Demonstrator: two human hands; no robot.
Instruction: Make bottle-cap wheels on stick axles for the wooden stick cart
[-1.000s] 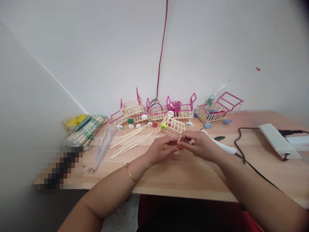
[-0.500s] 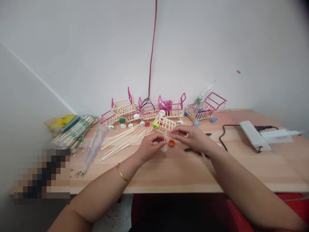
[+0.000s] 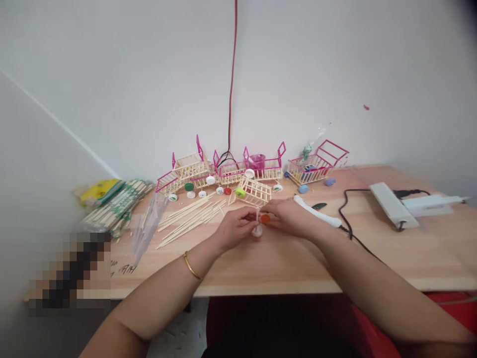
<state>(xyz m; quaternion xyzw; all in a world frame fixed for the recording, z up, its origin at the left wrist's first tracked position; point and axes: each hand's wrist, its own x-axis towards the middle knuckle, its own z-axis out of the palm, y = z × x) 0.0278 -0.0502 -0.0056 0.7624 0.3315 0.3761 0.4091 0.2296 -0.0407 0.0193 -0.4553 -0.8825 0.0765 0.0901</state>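
My left hand [image 3: 234, 230] is closed, its fingertips pinching a thin pale stick [image 3: 257, 215]. A whitish, see-through bottle cap [image 3: 257, 231] sits at the stick's lower end. Just to the right, my right hand [image 3: 289, 218] curls its thumb and fingers about an orange bottle cap [image 3: 265, 219]; its fingertips come close to the stick. Directly behind both hands a small cart frame of pale sticks [image 3: 255, 191] lies tilted, with a lime-green cap wheel [image 3: 240, 192] on it.
Loose sticks [image 3: 190, 221] and a clear plastic sleeve [image 3: 147, 228] lie on the left, near bagged sticks [image 3: 115, 204]. Pink-edged stick carts [image 3: 231, 174] line the wall. A white corded tool [image 3: 316, 211] and a power strip [image 3: 394, 205] are on the right.
My right hand has come down and its fingers have closed around the orange cap, which lay on the table before. My left hand stays at the stick. The white corded tool now shows.
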